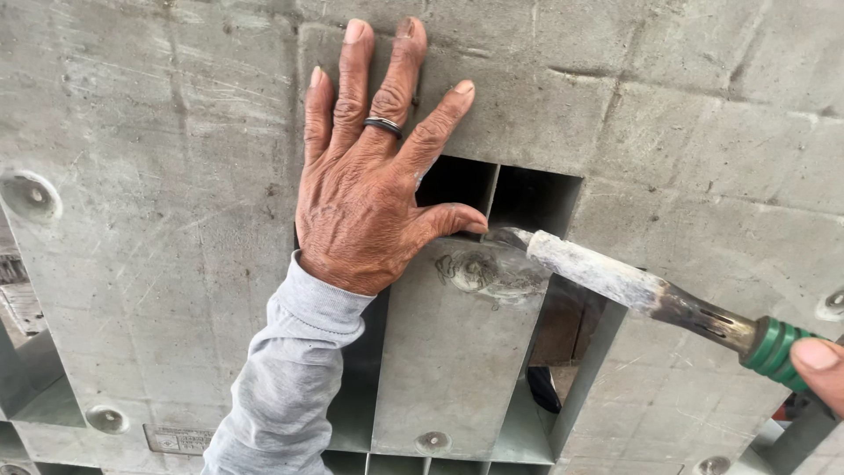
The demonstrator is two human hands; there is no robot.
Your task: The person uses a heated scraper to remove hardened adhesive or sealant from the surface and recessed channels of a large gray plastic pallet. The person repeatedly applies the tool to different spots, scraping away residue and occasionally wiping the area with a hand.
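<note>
My left hand, with a dark ring on one finger and a grey sleeve, lies flat with fingers spread against a grey concrete panel, just above a rectangular opening. My right hand shows only at the right edge, gripping the green handle of a cement-crusted trowel. The trowel's tip touches a wet blob of grey mortar on a grey metal strip below the opening, close to my left thumb.
Round recessed spots dot the panel, one at the left and one lower. Grey metal frame bars run below the opening. Brick and a dark object show through the gap.
</note>
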